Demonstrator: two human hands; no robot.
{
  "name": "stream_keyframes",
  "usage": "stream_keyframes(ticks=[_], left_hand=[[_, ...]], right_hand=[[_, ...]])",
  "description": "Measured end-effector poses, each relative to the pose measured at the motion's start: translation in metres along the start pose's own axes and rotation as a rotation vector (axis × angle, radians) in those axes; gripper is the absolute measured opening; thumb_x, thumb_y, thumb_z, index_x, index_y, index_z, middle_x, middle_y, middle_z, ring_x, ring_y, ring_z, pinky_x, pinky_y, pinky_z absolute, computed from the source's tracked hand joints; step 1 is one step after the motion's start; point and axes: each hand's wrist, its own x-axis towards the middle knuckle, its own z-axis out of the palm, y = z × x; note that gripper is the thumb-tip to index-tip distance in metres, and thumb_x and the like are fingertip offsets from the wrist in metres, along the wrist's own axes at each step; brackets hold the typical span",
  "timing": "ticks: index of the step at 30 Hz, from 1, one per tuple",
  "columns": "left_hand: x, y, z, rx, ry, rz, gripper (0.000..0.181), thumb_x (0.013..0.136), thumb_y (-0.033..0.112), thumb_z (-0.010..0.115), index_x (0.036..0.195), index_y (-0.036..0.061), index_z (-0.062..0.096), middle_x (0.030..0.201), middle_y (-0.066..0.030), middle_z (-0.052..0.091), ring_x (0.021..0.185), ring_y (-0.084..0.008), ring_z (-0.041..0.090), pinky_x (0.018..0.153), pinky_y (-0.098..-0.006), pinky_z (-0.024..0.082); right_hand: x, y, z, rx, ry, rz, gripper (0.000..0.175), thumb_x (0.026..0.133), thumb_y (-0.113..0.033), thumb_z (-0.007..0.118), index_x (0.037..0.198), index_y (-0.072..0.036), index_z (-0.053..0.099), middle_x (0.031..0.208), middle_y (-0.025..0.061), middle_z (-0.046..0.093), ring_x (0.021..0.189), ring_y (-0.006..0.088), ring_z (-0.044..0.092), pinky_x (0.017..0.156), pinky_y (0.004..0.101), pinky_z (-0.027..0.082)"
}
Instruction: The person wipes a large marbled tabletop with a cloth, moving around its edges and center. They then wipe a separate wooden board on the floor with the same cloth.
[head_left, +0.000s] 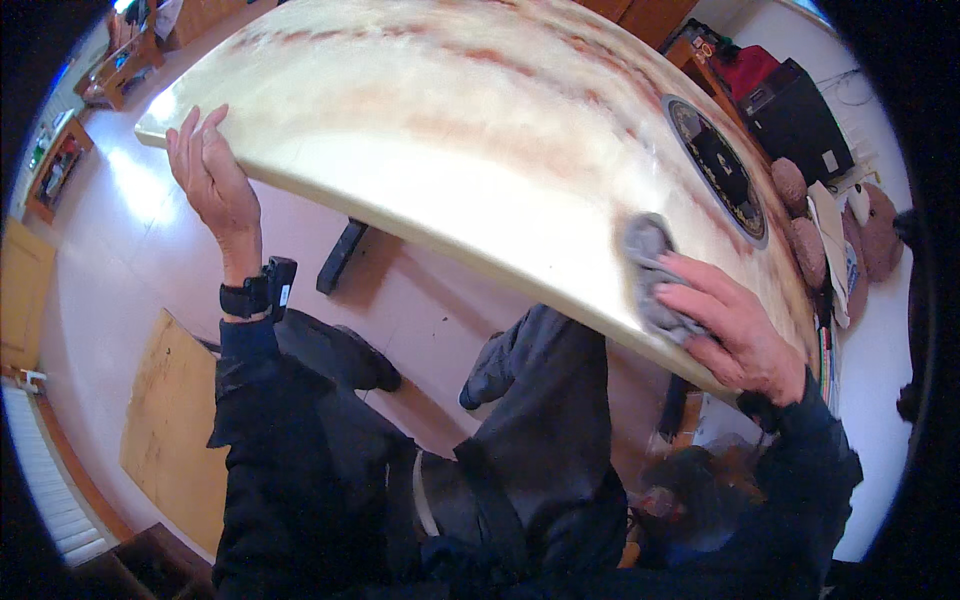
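A glossy marble-patterned tabletop (450, 150) in cream with reddish-brown veins spreads before me. My right hand (739, 326) presses a crumpled grey cloth (651, 274) onto its surface near the front edge at the right. Fingers of that hand lie over the cloth, hiding part of it. At the tabletop's left corner, my left hand (214, 180) is against the edge with its fingers raised and no object in it; its thumb is hidden. A dark oval inset (716, 165) with gold ornament is set into the top, beyond the cloth.
Plush toys (874, 232) and a black boxy case (799, 120) stand along the right side. A dark table leg (341, 255) reaches the floor below. A wooden board (172, 427) lies at the left, near a white radiator (45, 465). My legs are under the front edge.
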Motion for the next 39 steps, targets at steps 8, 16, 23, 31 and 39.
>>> stream_keyframes(ticks=[8, 16, 23, 31, 39], left_hand=[[-0.006, -0.008, 0.006, -0.014, 0.035, -0.023, 0.037, 0.102, 0.022, 0.039, 0.121, 0.0119, 0.069, 0.133, -0.0135, 0.061, 0.138, -0.0342, 0.038, 0.122, -0.0478, 0.017], [-0.012, -0.002, 0.006, -0.093, 0.076, -0.132, 0.041, 0.105, 0.027, 0.035, 0.13, 0.0143, 0.064, 0.141, -0.0111, 0.055, 0.143, -0.0349, 0.03, 0.122, -0.0446, 0.014], [-0.011, 0.006, 0.001, -0.35, 0.124, -0.201, 0.046, 0.108, 0.03, 0.027, 0.142, 0.012, 0.052, 0.146, -0.0088, 0.051, 0.146, -0.0321, 0.027, 0.122, -0.0412, 0.018], [-0.012, -0.003, -0.015, -0.615, 0.164, -0.421, 0.049, 0.107, 0.029, 0.029, 0.145, 0.0033, 0.044, 0.157, -0.0144, 0.032, 0.148, -0.0255, 0.026, 0.122, -0.0395, 0.016], [-0.016, 0.001, -0.017, -0.586, 0.223, -0.645, 0.059, 0.108, 0.04, 0.027, 0.154, 0.0028, 0.028, 0.158, -0.0146, 0.032, 0.147, -0.0265, 0.027, 0.121, -0.0393, 0.017]], right_hand=[[-0.054, -0.019, 0.016, -0.109, 0.051, 0.124, 0.057, 0.075, 0.005, 0.061, 0.131, -0.005, 0.055, 0.141, 0.0265, 0.048, 0.13, 0.0467, 0.049, 0.109, 0.0483, 0.041], [0.06, -0.034, 0.019, -0.176, 0.001, -0.166, 0.06, 0.073, 0.006, 0.067, 0.131, -0.006, 0.055, 0.141, 0.0232, 0.049, 0.131, 0.0434, 0.048, 0.109, 0.0471, 0.042], [0.201, -0.052, 0.026, -0.202, 0.048, -0.484, 0.065, 0.079, 0.0, 0.07, 0.139, -0.008, 0.048, 0.142, 0.0226, 0.046, 0.129, 0.0426, 0.048, 0.109, 0.0453, 0.041], [0.385, -0.078, 0.054, -0.198, 0.202, -0.71, 0.044, 0.087, -0.009, 0.058, 0.13, -0.011, 0.049, 0.12, 0.0193, 0.055, 0.113, 0.039, 0.056, 0.097, 0.0457, 0.047], [0.37, -0.087, 0.054, -0.322, 0.185, -0.642, 0.026, 0.084, -0.005, 0.064, 0.11, -0.01, 0.066, 0.118, 0.0169, 0.058, 0.108, 0.0331, 0.061, 0.088, 0.0406, 0.053]])
